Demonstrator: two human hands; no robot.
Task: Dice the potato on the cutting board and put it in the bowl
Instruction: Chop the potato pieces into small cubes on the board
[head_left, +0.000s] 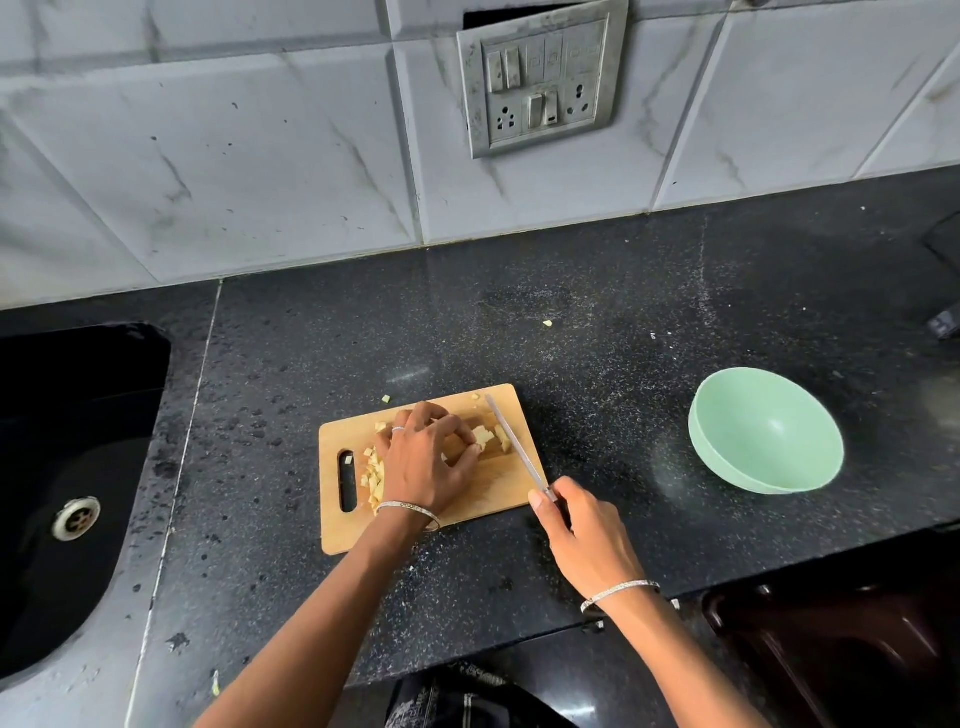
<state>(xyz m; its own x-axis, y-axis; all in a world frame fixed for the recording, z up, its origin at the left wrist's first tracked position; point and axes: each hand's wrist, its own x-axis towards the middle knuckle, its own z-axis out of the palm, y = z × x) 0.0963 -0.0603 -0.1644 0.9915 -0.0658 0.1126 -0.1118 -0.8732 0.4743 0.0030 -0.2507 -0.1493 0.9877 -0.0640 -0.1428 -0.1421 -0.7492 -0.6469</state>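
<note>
A wooden cutting board (498, 493) lies on the black counter. My left hand (428, 457) sits on it with fingers curled over a piece of potato (457, 448), which is mostly hidden. Diced potato pieces (373, 478) are piled to the left of that hand, and a few more (488, 435) lie by its fingertips. My right hand (582, 530) grips the handle of a knife (514, 444), whose blade runs up across the board's right side next to the potato. A pale green bowl (763, 431) stands to the right of the board, with nothing visible in it.
A black sink (62, 467) with a drain is set into the counter at the left. Stray potato bits lie on the counter (547, 323) and just behind the board (385, 398). A tiled wall with a switch panel (540, 78) rises behind. The counter's front edge runs just below my wrists.
</note>
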